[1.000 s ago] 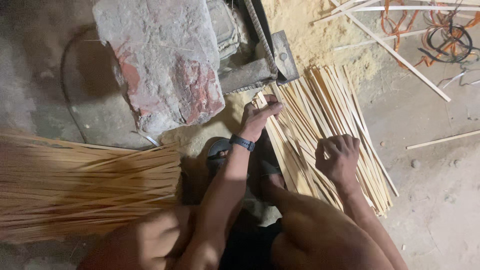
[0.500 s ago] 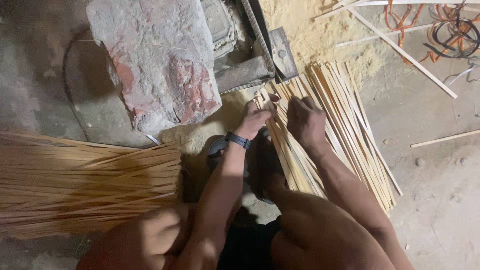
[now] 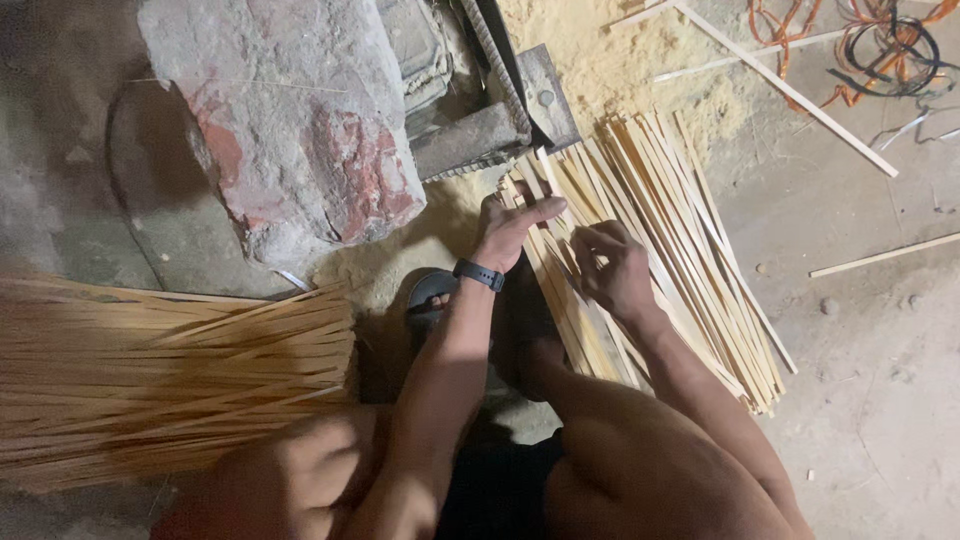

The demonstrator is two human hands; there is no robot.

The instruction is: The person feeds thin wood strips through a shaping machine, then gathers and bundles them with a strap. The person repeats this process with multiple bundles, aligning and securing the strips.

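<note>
A pile of pale split bamboo strips [image 3: 690, 220] lies on the ground in front of me, fanned toward the lower right. My left hand [image 3: 512, 225], with a black band on its wrist, rests flat on the pile's near-left edge, fingers stretched out toward the right. Just beside it, my right hand [image 3: 612, 268] is curled over the strips, its fingertips pinching one or two of them. My knees and a dark sandal [image 3: 432, 292] fill the bottom of the view.
A large reddish stone block [image 3: 290, 120] sits upper left, with a metal blade fixture [image 3: 505, 110] against it and sawdust [image 3: 620, 60] behind. A thick bundle of finer strips [image 3: 170, 370] lies at the left. Loose sticks and orange and black wires [image 3: 880, 40] lie at the upper right.
My right hand has moved left from the pile's right part to beside my left hand and closed on strips. The left hand stayed on the pile.
</note>
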